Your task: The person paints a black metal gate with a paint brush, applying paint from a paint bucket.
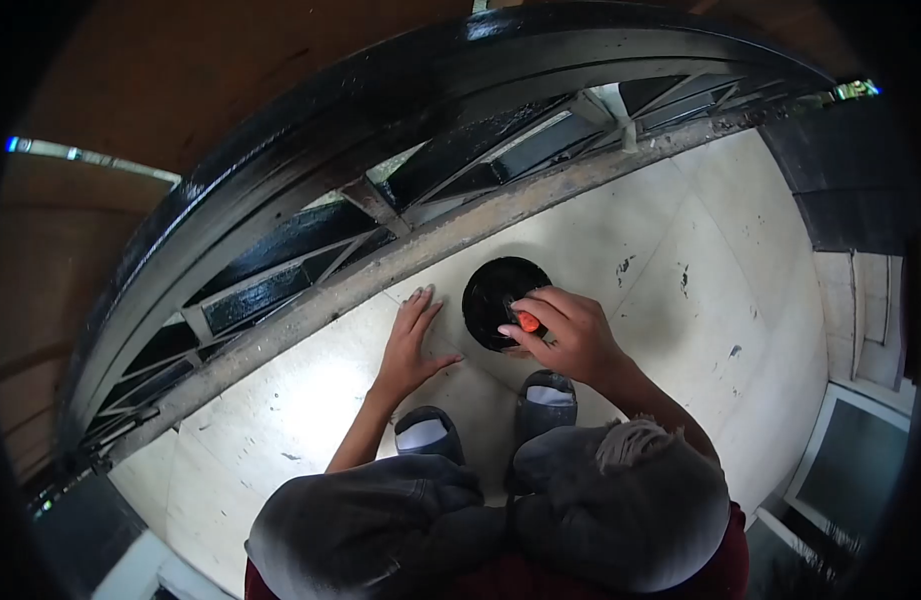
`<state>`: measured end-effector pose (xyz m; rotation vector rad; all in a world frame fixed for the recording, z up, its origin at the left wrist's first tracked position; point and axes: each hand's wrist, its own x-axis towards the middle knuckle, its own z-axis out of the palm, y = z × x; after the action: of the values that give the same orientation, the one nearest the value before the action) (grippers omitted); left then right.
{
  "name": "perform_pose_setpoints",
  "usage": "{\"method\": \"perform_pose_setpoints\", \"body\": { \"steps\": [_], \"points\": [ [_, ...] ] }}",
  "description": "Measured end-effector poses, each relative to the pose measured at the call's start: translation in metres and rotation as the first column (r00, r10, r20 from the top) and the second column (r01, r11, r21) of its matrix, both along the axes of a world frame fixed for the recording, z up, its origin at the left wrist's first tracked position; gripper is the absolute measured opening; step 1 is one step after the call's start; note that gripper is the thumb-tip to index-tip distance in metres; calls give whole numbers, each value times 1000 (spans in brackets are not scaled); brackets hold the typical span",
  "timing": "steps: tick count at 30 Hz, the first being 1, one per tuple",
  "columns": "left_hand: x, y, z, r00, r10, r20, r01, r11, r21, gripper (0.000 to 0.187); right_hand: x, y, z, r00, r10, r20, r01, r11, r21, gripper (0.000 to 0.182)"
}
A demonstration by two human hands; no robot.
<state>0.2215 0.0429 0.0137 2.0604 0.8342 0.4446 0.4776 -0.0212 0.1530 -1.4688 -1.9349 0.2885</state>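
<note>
My right hand point(566, 330) is closed around the orange handle of what looks like a paintbrush point(528, 321). The brush's working end is hidden in or against a round black container point(493, 290), whose inside is dark and glossy. It stands on the pale floor in front of my feet. To its left, my left hand point(417, 335) is held over the floor with the fingers stretched out and the thumb apart. It holds nothing and does not touch the container.
Beyond my hands a metal gate or grille point(381, 150) with shiny black parts runs diagonally, its scuffed lower rail point(461, 226) near the container. Dark spots point(685, 280) mark the tiled floor point(721, 330). My slippers point(428, 432) are just below the hands.
</note>
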Motion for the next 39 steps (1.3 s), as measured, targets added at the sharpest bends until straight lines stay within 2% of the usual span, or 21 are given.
{"method": "perform_pose_setpoints", "body": {
  "steps": [1,2,5,9,10,11,12,15,16,19,21,22,27,29,30,31,34,37,39],
  "points": [
    [-10,-8,6,999,4,-36,-5,1000,-9,83,0,0,-2,998,-13,53,13,1000,-4,32],
    [-19,-17,10,997,-1,-73,-1,1000,-20,77,-5,-5,2,999,-35,8,35,996,79,32],
    [-44,-57,16,982,11,-191,-21,999,-47,66,-10,-16,-1,997,-62,-54,68,992,105,32],
    [-61,-115,21,991,52,-125,-71,985,-155,57,-8,-26,-5,999,-39,-14,39,999,16,32],
    [-61,-128,22,988,64,-140,-86,984,-158,56,-9,-31,1,995,-86,-45,88,995,35,32],
    [-61,-137,21,985,75,-155,-99,983,-156,55,-10,-34,4,988,-134,-76,139,989,58,32],
    [-59,-140,20,965,34,-259,-40,999,-16,53,-6,-35,-2,983,-167,-81,166,986,-18,31],
    [-57,-143,14,968,122,-218,-132,991,-34,42,4,-42,-8,985,-142,-99,141,990,-14,29],
    [-57,-144,13,965,137,-224,-150,988,-43,42,4,-45,-2,977,-148,-154,151,988,9,28],
    [-57,-144,11,966,130,-221,-134,991,-3,32,8,-45,-6,967,-169,-189,151,983,-105,26],
    [-56,-143,11,971,128,-204,-131,991,-1,26,7,-49,1,965,-151,-216,144,988,-50,26],
    [-56,-144,12,968,132,-215,-135,991,1,26,6,-52,2,961,-140,-238,143,990,-3,26],
    [-53,-144,14,964,126,-236,-130,991,-3,26,14,-47,-11,961,-116,-252,111,993,-33,31],
    [-55,-144,14,962,122,-245,-126,992,0,26,14,-56,4,968,-107,-229,150,973,178,32],
    [-53,-144,13,963,118,-242,-122,992,-2,26,15,-57,6,962,-128,-243,182,960,214,34],
    [-52,-144,13,966,113,-234,-116,993,2,26,17,-53,1,963,-134,-236,187,957,220,34],
    [-50,-144,12,962,127,-242,-128,992,14,25,22,-42,-17,963,-136,-232,155,986,67,40],
    [-53,-145,14,955,115,-272,-115,993,14,25,22,-57,0,963,-147,-228,188,968,169,39],
    [-51,-144,15,955,114,-273,-117,993,5,25,24,-57,-8,954,-161,-254,209,962,174,39]
  ]
}}
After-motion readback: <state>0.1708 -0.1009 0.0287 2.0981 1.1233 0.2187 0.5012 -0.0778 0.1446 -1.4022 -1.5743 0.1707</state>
